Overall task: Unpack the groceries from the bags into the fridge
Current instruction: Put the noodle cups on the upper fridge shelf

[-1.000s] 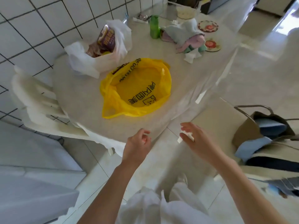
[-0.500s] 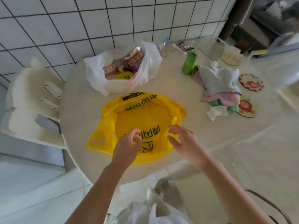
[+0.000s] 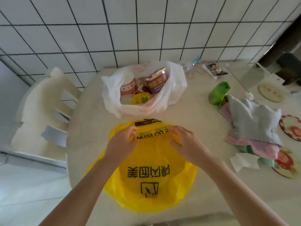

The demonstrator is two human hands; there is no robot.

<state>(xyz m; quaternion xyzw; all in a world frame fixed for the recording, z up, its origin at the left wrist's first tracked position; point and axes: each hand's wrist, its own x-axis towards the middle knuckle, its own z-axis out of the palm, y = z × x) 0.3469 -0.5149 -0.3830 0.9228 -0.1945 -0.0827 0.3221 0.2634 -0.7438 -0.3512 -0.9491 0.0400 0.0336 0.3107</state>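
Observation:
A yellow plastic bag (image 3: pixel 151 181) with black print lies flat on the round table (image 3: pixel 91 128). My left hand (image 3: pixel 121 142) pinches the bag's far rim on the left, and my right hand (image 3: pixel 184 141) grips the rim on the right. Behind it stands an open white plastic bag (image 3: pixel 172 88) holding a purple packet (image 3: pixel 156 80), a paper cup (image 3: pixel 127 85) and a yellow packet (image 3: pixel 142 98).
A white chair (image 3: pixel 42 111) stands left of the table against the tiled wall. On the right lie a green bottle (image 3: pixel 218 92), a heap of cloths (image 3: pixel 254 126), a tissue (image 3: pixel 244 162) and round coasters (image 3: pixel 291 128).
I stepped closer to the table. Both hands moved forward across the yellow bag and took hold of its far rim.

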